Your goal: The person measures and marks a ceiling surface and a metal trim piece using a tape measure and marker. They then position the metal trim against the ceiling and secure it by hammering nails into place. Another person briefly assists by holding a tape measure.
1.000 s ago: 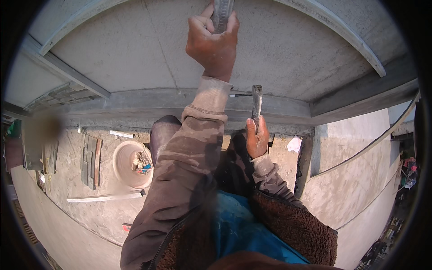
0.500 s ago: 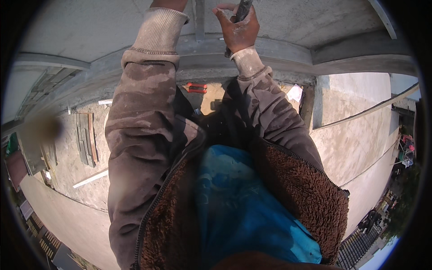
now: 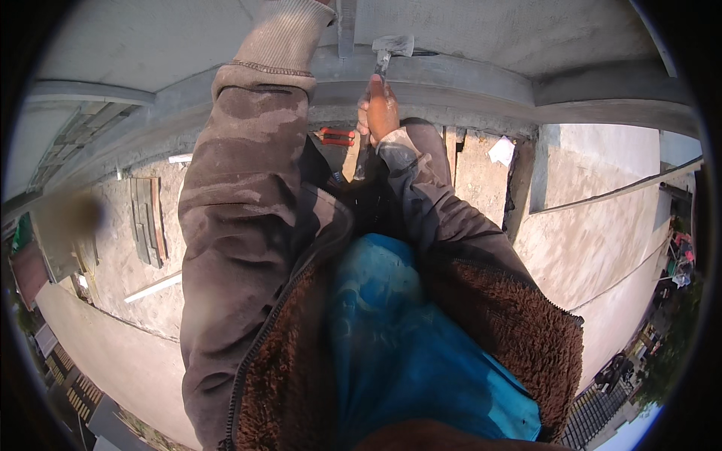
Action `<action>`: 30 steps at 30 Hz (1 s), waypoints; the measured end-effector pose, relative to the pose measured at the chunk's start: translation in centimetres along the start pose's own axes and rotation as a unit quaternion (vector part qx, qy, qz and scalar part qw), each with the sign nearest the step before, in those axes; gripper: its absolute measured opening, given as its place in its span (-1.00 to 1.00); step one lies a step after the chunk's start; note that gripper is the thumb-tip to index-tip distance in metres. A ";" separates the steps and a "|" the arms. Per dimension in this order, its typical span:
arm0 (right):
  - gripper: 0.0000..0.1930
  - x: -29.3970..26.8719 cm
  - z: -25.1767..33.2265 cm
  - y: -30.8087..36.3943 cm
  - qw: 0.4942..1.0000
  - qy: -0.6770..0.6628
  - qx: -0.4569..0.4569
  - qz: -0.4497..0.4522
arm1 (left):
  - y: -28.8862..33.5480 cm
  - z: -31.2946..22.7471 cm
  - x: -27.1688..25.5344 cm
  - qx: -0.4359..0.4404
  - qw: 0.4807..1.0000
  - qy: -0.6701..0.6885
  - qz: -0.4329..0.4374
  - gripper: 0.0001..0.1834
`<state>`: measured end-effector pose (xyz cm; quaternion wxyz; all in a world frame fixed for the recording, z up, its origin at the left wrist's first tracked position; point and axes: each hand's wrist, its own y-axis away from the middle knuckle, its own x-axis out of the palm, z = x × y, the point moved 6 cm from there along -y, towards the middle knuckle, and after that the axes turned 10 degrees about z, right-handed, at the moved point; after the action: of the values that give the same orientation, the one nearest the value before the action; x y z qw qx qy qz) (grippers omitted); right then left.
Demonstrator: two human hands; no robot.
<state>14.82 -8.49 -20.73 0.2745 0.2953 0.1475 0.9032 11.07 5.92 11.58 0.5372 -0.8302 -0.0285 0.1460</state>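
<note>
Lower than it was half a second ago, the right hand (image 3: 381, 113) is now riding nearer the worker's lap, bringing the hammer (image 3: 383, 62) fully into sight. Its fingers are wrapping the handle below the pale, dust-coated head (image 3: 394, 45), which is standing just beyond the fist, against a backdrop of grey ledge (image 3: 459, 81). The left hand is reaching out past the upper edge, leaving the camouflage sleeve (image 3: 244, 143) and its ribbed cuff (image 3: 277, 37) on view; whether that hand is closing on anything, one cannot tell. Between cuff and hammer head, a narrow grey strip (image 3: 346, 28) is running upward.

By the look of it, the hammer is carrying most of its weight in the head and will be handling as a stiff, sturdy tool, its dusty handle perhaps a little slick. A grip close under the head should be giving finer control, one farther down a stronger swing.

Just left of the right hand, a red-handled tool (image 3: 336, 137) is lying near the knees; off to its right, a white scrap (image 3: 502, 150) is catching the sun.
</note>
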 end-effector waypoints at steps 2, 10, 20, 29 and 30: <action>-0.60 -0.5 -1.5 -1.4 0.998 -0.018 0.062 0.028 | -0.1 -0.1 0.0 0.009 1.000 -0.010 -0.008 -0.50; -0.61 -0.1 -2.9 -2.7 0.994 -0.026 0.096 0.039 | 0.2 0.4 0.8 0.009 1.000 -0.004 -0.027 -0.51; -0.56 -0.4 -3.2 -3.5 0.996 -0.013 0.078 0.042 | 0.3 0.4 0.9 0.035 0.997 -0.021 -0.062 -0.52; -0.54 -0.7 -3.2 -3.8 0.996 -0.003 0.070 0.045 | 0.4 0.6 0.9 0.010 0.998 -0.008 -0.066 -0.53; -0.54 -0.7 -3.2 -3.8 0.997 -0.004 0.070 0.042 | 0.4 0.5 0.9 0.014 0.998 -0.013 -0.068 -0.53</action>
<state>14.86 -6.17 -25.13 0.2158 0.3232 0.1970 0.9001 11.73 6.38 10.80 0.5569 -0.8170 -0.0895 0.1203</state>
